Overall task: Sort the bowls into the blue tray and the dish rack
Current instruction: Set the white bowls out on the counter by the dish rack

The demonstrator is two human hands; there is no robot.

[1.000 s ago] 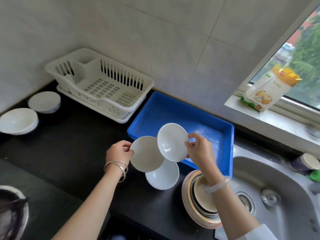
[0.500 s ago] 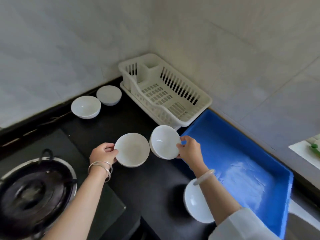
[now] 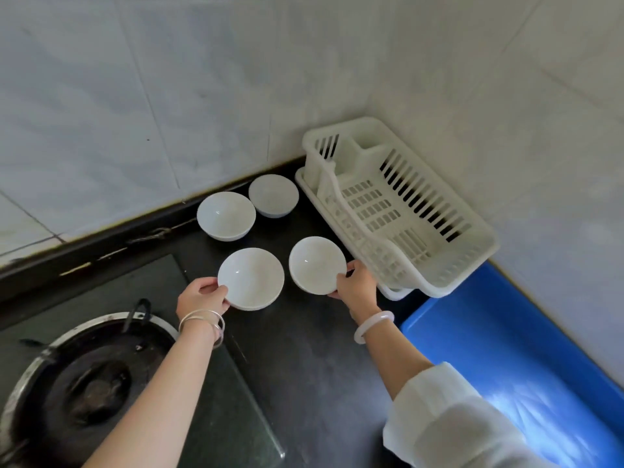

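My left hand (image 3: 202, 298) grips the near rim of a white bowl (image 3: 251, 278), held upright low over the black counter. A second white bowl (image 3: 315, 264) is pinched at its right rim by my right hand (image 3: 355, 287), just left of the white dish rack (image 3: 405, 211). Two more white bowls stand near the wall: one upright (image 3: 225, 215), one upside down (image 3: 273, 194). The rack holds nothing. The blue tray (image 3: 526, 363) lies at the right, with nothing visible in it.
A gas burner (image 3: 84, 383) with a dark pan support sits on the glass hob at the lower left. Tiled walls meet in a corner behind the rack. The black counter (image 3: 310, 359) stretches between hob and tray.
The view has swung left, away from the sink. Both hands have carried their bowls left and lowered them near the two bowls by the wall.
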